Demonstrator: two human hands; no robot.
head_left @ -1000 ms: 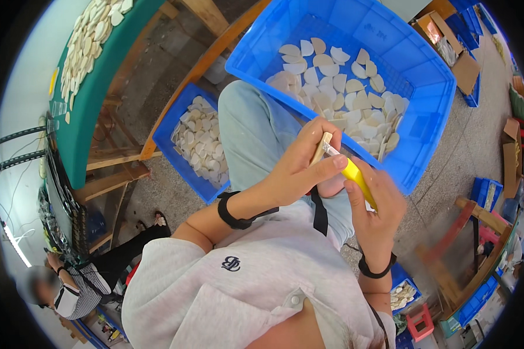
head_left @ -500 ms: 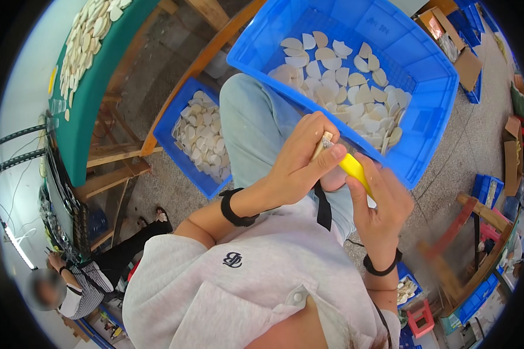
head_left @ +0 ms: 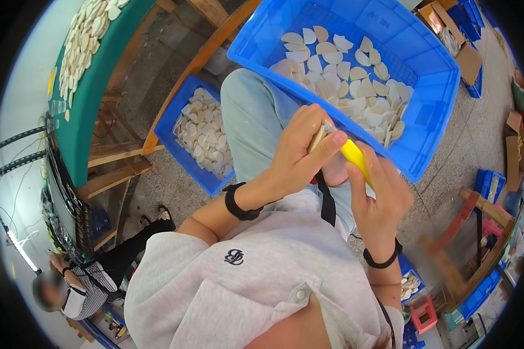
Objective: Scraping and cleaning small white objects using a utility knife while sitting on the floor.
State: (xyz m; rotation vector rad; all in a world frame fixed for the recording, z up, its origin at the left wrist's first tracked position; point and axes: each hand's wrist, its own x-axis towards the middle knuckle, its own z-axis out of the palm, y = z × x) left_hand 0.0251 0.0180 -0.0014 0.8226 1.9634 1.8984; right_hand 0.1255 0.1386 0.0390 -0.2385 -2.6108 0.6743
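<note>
My left hand (head_left: 297, 152) is closed around a small cream-white flat piece (head_left: 316, 139), with part of its edge showing between finger and thumb. My right hand (head_left: 383, 198) grips a yellow-handled tool (head_left: 355, 156). The tool's working end meets the piece beside my left thumb, where something greyish shows; the exact kind of tool is hidden by my fingers. Both hands are held over my lap, close to the near wall of a large blue crate (head_left: 434, 139). Many half-round cream-white pieces (head_left: 364, 90) lie loose in that crate.
A smaller blue bin (head_left: 172, 110) full of similar pieces stands on the floor left of my knee. More pieces lie on a green-topped table (head_left: 78, 139) at far left. Another person (head_left: 90, 288) is at lower left. Wooden frames (head_left: 483, 203) and cardboard boxes (head_left: 513, 151) stand to the right.
My hands remain together with the piece and the yellow-handled tool, the left one slightly higher and turned a little. The view has shifted slightly.
</note>
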